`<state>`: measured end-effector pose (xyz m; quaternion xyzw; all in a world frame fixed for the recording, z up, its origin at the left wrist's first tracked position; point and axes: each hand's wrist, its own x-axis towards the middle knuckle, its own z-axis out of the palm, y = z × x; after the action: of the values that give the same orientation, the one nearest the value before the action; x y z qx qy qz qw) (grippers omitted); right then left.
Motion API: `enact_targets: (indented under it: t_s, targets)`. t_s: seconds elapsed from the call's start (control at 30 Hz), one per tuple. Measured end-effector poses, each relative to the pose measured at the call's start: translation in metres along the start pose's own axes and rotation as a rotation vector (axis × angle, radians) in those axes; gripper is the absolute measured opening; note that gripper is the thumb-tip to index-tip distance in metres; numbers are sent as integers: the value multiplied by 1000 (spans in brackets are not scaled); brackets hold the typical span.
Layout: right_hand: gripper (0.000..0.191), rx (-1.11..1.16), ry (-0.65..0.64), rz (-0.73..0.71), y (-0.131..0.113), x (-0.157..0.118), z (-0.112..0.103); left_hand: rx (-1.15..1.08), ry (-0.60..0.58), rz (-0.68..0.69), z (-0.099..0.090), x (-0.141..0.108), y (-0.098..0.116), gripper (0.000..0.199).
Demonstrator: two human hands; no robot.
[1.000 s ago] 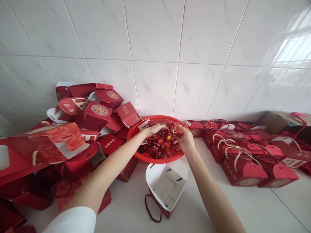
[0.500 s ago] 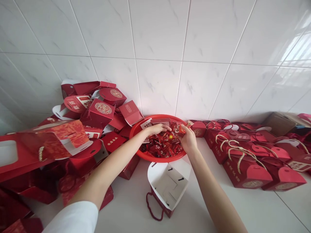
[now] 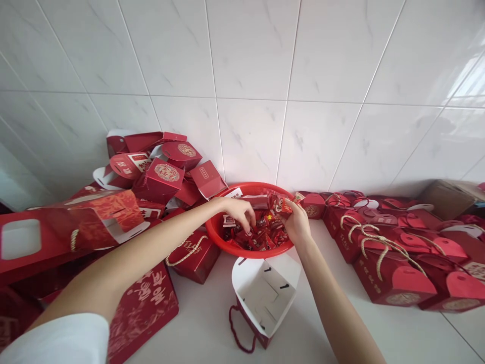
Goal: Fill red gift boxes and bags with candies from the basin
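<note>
Red cartons [image 3: 164, 174] are lying heaped leftmost; our left hand [image 3: 240, 211] is hanging half-curled over small packets [image 3: 263, 238] in the basket [image 3: 242, 252], whether pinching any we cannot tell. One open box [image 3: 261, 298] is standing before it. Our right hand [image 3: 297, 220] is pinching a red packet [image 3: 282, 206]; closed boxes [image 3: 396, 278] are standing rightmost.

Pale surface [image 3: 200, 326] under red basket [image 3: 215, 230], open box [image 3: 265, 293], closed boxes [image 3: 396, 260].
</note>
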<state>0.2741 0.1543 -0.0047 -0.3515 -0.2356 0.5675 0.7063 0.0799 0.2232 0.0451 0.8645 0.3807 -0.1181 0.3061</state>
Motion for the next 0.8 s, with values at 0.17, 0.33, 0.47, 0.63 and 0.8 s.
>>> enact_targets:
  t_s: [0.17, 0.33, 0.47, 0.63, 0.8]
  targets:
    - [18, 1, -35, -17, 0, -3, 0, 172, -39, -138, 21, -9, 11, 90]
    - [16, 17, -18, 0, -2, -5, 2, 209, -36, -215, 31, -3, 18, 68]
    - [17, 40, -13, 1, -2, -5, 3, 182, -73, -292, 41, 0, 25, 84]
    - [21, 46, -16, -14, -2, -5, 3, 327, 14, -247, 57, 4, 37, 77]
    - [22, 26, -16, -23, -1, -6, 3, 385, 68, -156, 59, 7, 37, 50]
